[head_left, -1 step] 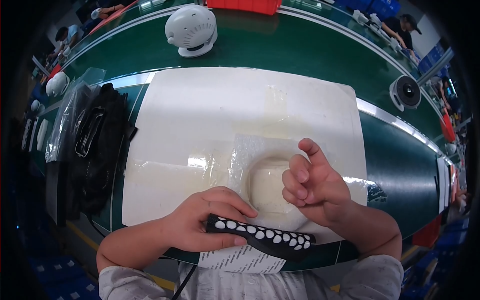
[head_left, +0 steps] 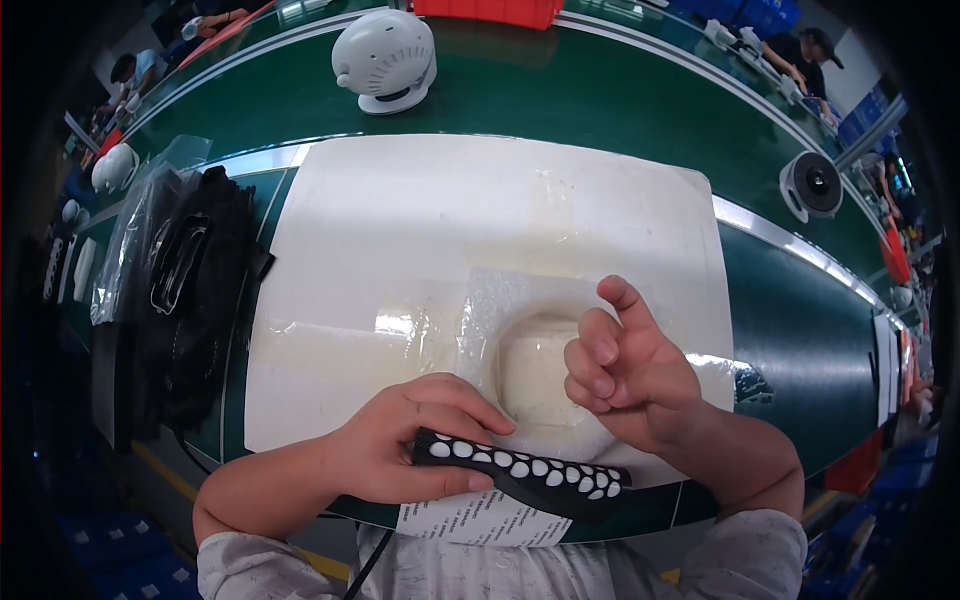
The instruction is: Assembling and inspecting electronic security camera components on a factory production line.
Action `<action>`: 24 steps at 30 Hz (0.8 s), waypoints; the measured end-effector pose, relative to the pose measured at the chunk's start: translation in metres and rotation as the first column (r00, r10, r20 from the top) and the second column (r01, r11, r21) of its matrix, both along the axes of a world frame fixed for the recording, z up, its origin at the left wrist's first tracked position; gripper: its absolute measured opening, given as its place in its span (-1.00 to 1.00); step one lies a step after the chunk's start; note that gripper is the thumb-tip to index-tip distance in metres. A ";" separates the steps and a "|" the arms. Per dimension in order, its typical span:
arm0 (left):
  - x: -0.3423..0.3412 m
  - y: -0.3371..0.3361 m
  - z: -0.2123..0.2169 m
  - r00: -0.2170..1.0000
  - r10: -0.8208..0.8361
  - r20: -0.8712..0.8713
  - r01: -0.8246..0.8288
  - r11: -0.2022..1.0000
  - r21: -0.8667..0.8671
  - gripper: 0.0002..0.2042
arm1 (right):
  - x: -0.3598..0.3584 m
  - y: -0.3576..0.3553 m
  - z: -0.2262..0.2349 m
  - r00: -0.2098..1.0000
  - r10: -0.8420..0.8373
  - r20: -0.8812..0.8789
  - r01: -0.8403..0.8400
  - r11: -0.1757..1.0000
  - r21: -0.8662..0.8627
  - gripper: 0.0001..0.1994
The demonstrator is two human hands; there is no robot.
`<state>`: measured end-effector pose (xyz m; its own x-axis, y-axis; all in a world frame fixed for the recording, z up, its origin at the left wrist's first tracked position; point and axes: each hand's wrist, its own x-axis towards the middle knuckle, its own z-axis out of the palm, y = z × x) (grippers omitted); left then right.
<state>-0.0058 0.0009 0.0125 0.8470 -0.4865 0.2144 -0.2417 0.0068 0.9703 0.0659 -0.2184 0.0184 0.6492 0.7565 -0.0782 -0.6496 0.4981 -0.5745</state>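
A black curved strip with rows of white oval dots [head_left: 545, 470] lies tilted in my left hand [head_left: 400, 440], near the front edge of the work surface. The fingers reach over its left end and the thumb presses from below. To the right and higher, my right hand [head_left: 640, 385] hovers beside a round, shallow hollow [head_left: 540, 370] ringed by white bubble-wrap padding [head_left: 490, 300]. Its index finger stands up, apart from the other loosely curled fingers, and nothing shows in it. Under the strip, a white printed sheet [head_left: 470, 522] juts over the front edge.
A large white board [head_left: 400, 240] with clear tape covers the green table. Black fabric pieces [head_left: 200, 300] and a clear plastic bag [head_left: 140, 240] are heaped on the left. White rounded devices [head_left: 385, 60] stand beyond the board. A red bin [head_left: 490, 10] and other people are farther off.
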 end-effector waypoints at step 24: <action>0.000 0.001 0.000 1.000 0.004 -0.006 -0.004 1.000 -0.010 -0.75 | 0.000 0.003 0.001 1.000 -0.024 0.011 0.024 0.999 -0.022 -0.61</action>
<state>-0.0058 0.0018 0.0128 0.8503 -0.4809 0.2138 -0.2356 0.0154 0.9717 0.0656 -0.2156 0.0193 0.6679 0.7391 -0.0876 -0.6316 0.5005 -0.5921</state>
